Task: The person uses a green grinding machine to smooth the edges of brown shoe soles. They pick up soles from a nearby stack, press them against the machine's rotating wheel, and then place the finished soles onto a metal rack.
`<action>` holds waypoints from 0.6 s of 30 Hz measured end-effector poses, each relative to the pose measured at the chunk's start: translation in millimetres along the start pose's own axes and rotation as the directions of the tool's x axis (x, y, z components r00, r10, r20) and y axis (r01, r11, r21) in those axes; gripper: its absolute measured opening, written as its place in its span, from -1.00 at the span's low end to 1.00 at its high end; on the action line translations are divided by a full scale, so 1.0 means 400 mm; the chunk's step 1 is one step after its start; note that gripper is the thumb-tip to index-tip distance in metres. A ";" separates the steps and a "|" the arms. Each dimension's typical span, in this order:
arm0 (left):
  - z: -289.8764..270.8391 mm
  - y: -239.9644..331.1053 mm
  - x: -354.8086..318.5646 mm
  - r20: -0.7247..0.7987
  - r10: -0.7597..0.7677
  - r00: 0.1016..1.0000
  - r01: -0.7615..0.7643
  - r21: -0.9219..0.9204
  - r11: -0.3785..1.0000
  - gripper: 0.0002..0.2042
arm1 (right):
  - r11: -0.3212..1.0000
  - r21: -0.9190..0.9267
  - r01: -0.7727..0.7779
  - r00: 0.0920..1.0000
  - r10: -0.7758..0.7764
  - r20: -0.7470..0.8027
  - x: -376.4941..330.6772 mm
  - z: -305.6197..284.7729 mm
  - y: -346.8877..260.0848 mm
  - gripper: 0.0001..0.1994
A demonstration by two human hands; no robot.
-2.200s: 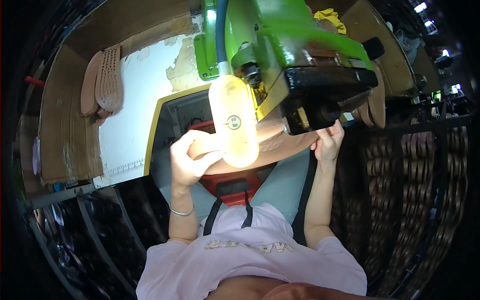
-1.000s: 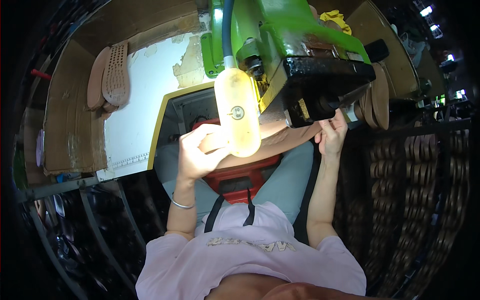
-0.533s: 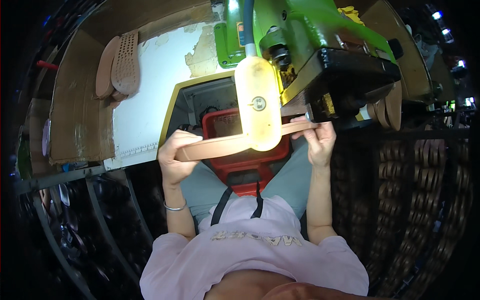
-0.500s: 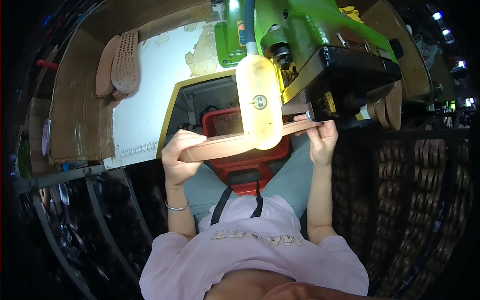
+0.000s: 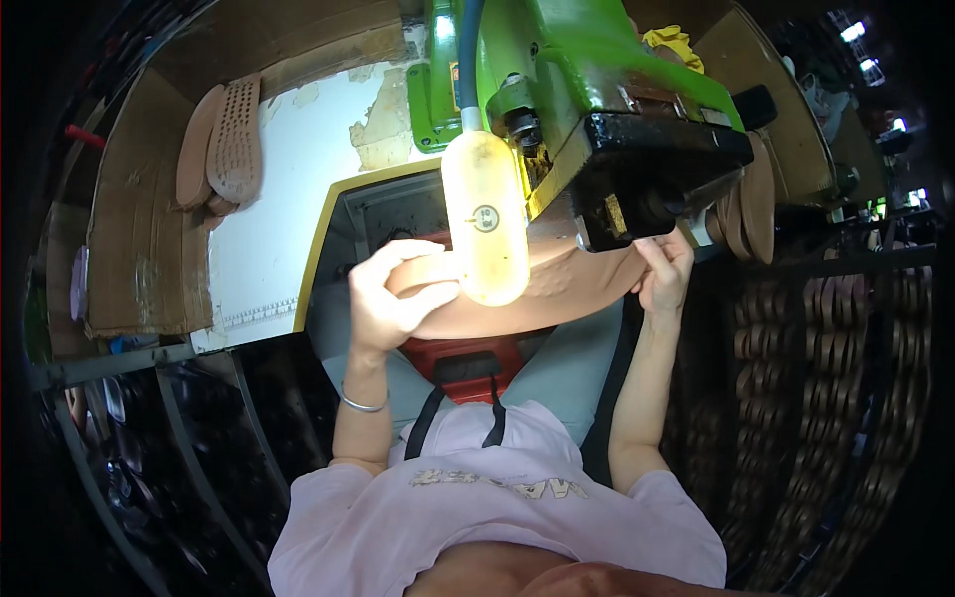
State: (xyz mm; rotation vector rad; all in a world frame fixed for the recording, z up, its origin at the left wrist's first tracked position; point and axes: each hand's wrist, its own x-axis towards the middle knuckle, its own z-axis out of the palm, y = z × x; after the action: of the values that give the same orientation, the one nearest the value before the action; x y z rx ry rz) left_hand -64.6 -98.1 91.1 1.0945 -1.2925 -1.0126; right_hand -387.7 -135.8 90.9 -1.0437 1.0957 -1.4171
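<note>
Tan sole [image 5: 547,298] is pinched by your left hand [image 5: 382,303] and right hand [image 5: 665,275] at the green machine [image 5: 587,70]. Machining seems underway; next calls for steady guiding.

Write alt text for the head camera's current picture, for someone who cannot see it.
A person's left fingers and right fingers hold a tan shoe sole by opposite ends at a green machine, partly hidden by a glowing lamp. More soles rest beside a cardboard wall at left.

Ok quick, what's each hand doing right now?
Left hand: closed, gripping one end of the tan shoe sole.
Right hand: closed, holding that sole's other end, fingertips partly hidden.
</note>
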 end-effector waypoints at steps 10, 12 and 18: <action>-0.241 -0.022 -0.125 -0.061 0.261 0.963 -0.228 0.328 0.917 -0.62 | 0.999 -0.008 0.043 0.987 -0.041 0.157 -0.104 0.166 0.096 -0.82; -0.201 0.006 -0.135 0.000 0.453 0.892 -0.425 0.345 0.837 -0.59 | 0.998 0.012 0.062 0.981 -0.063 0.184 -0.091 0.146 0.132 -0.83; -0.113 0.008 -0.137 0.146 0.655 0.741 -0.644 0.429 0.633 -0.60 | 0.986 0.060 0.155 0.982 -0.161 0.097 -0.084 0.091 0.129 -0.76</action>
State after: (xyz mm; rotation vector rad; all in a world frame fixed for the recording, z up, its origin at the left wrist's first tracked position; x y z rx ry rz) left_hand -21.7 -41.9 84.1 0.8401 -1.7819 -0.1325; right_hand -338.2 -109.3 46.4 -1.1729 0.9142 -1.4929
